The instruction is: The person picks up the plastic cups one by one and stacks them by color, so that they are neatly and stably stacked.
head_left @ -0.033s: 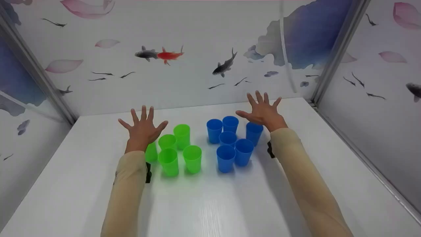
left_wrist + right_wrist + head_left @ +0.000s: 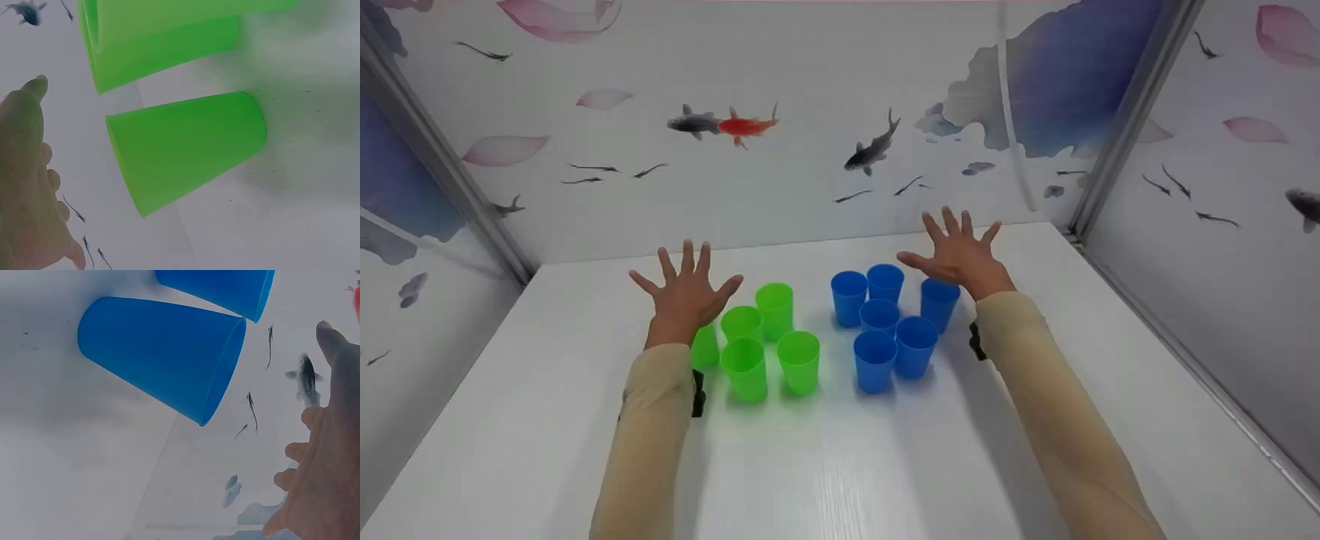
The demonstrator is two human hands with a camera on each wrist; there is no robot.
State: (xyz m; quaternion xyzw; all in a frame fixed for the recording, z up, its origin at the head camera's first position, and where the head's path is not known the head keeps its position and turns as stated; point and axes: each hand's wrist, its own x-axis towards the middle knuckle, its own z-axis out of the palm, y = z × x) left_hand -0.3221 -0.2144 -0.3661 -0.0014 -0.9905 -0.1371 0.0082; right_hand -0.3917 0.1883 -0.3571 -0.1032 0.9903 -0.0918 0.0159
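My left hand point(image 2: 682, 300) is held above the table with its fingers spread, holding nothing. Closest to it is a green cup point(image 2: 705, 349), partly hidden by the wrist; the left wrist view shows that green cup point(image 2: 188, 152) apart from the palm. Several more green cups point(image 2: 799, 364) stand upright to its right. Fingers fanned out and holding nothing, my right hand point(image 2: 966, 259) is over the far right part of the table. A blue cup point(image 2: 940, 307) stands just below it, in the right wrist view a blue cup point(image 2: 160, 354) apart from the hand. Several other blue cups point(image 2: 875, 364) are grouped to its left.
The white table point(image 2: 810, 465) meets a back wall point(image 2: 780, 202) printed with fish and petals. Side panels point(image 2: 1222, 247) with metal corner posts enclose it left and right. A gap of table separates the green group from the blue group.
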